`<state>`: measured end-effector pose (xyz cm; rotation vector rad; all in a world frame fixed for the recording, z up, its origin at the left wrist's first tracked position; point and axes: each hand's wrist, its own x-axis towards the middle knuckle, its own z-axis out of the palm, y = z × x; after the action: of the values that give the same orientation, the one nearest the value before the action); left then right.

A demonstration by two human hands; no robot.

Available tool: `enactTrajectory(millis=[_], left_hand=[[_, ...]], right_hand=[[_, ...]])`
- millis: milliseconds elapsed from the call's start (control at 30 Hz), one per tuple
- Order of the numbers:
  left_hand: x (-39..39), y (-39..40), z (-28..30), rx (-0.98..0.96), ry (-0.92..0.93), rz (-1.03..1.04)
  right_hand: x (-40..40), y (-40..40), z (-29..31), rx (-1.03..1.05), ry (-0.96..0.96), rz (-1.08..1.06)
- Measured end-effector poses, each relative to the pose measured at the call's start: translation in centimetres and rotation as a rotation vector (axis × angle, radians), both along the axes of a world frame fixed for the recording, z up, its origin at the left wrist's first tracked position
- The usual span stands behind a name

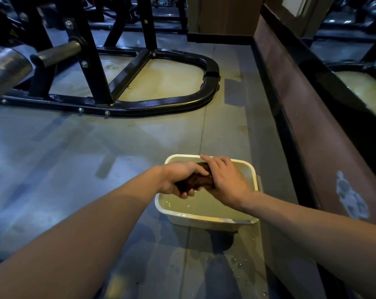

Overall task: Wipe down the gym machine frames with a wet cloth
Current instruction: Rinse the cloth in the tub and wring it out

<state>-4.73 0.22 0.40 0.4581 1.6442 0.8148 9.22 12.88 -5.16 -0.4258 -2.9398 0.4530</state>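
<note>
Grey floor [96,158] carries a white tub [204,222] and black machine frame [161,104].

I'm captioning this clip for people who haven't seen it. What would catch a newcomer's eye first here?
First, the two hands low in the middle: the left hand and right hand grip a dark cloth between them over a white tub of cloudy water on the floor. Next, the black machine frame with its curved base, lying across the upper left. Water drops dot the floor near the tub.
</note>
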Motion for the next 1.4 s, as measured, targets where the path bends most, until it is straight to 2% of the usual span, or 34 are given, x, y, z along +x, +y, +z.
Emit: enactTrajectory(millis=[67,133,233,300,367,500,567,633,700,800,900,967,1067,1133,1233,1333,1400], left_hand=[[-0.1,-0.1,0.0,-0.017,0.01,-0.065],[-0.1,0.0,-0.4,0.0,0.158,-0.177],[0.7,0.4,-1.2,0.03,0.571,-0.349],[1.2,0.8,-1.3,0.021,0.918,-0.436],[1.2,0.9,-1.0,0.031,1.183,-0.543],[1.2,0.1,-1.4,0.18,1.437,-0.758],[1.5,-0.5,-1.4,0.194,1.434,-0.748],[1.8,-0.3,-1.3,0.14,1.303,-0.585],[1.7,0.3,-1.4,0.065,1.074,-0.4],[0.9,0.8,-1.6,0.062,0.663,-0.142],[0.6,0.7,-0.6,0.09,0.394,-0.031],[0.6,0.5,0.0,0.113,0.218,-0.019],[0.0,0.3,0.2,0.099,0.072,-0.086],[-0.5,0.3,-0.1,0.075,0.112,-0.141],[0.0,0.5,-0.7,0.061,0.358,-0.253],[1.0,1.1,-1.3,0.046,0.799,-0.378],[1.4,1.3,-1.2,0.012,1.132,-0.495]], right_hand=[[-0.4,0.8,0.2,-0.058,0.027,0.068],[-0.7,1.3,0.8,-0.101,-0.034,0.099],[-0.9,1.7,1.4,-0.144,-0.164,0.03],[-1.2,1.5,1.8,-0.237,-0.233,-0.024],[-1.7,1.5,2.4,-0.303,-0.325,-0.053],[-2.2,1.9,3.1,-0.388,-0.483,-0.041],[-2.0,1.9,2.6,-0.391,-0.482,-0.05],[-1.8,1.8,1.9,-0.391,-0.392,-0.091],[-1.4,1.7,1.6,-0.29,-0.26,-0.115],[-0.3,1.7,1.4,0.012,-0.1,-0.032],[0.3,1.4,1.2,0.247,-0.036,0.069],[0.2,1.2,1.0,0.26,0.012,0.059],[-0.1,1.6,1.4,0.076,0.06,0.075],[-0.3,1.9,1.5,-0.006,0.018,0.129],[-0.6,2.2,1.7,0.014,-0.123,0.118],[-1.0,1.8,2.0,-0.026,-0.222,0.024],[-1.4,1.4,1.9,-0.169,-0.281,-0.041]])
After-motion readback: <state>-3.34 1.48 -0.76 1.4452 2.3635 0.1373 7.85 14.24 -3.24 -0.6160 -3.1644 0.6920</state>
